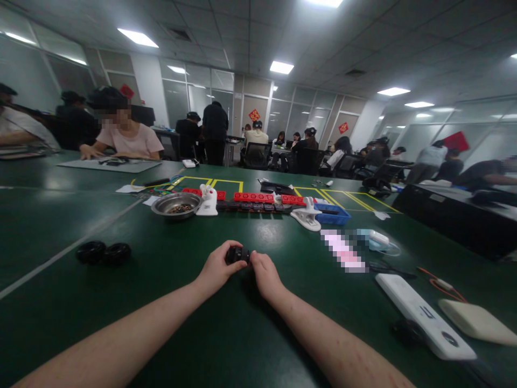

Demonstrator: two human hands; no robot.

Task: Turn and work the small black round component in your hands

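A small black part (238, 255) is gripped between the thumb and fingers of my left hand (218, 268), just over the green table (173, 339). My right hand (266, 274) is at the part's right end, its thumb and fingers pressed together there; what they pinch is too small to make out. Beyond my hands stands a row of red blocks (253, 197) with dark parts (258, 207) in front. A metal bowl (176, 207) holding small pieces is left of the row, next to a white clamp-like stand (207, 201).
Two black round objects (103, 253) lie at the left. On the right are another white stand (307, 215), a blue tray (333, 214), a long white device (424, 317) and a cream box (476, 321). A person (125, 134) sits across the table at a grey mat (109, 165).
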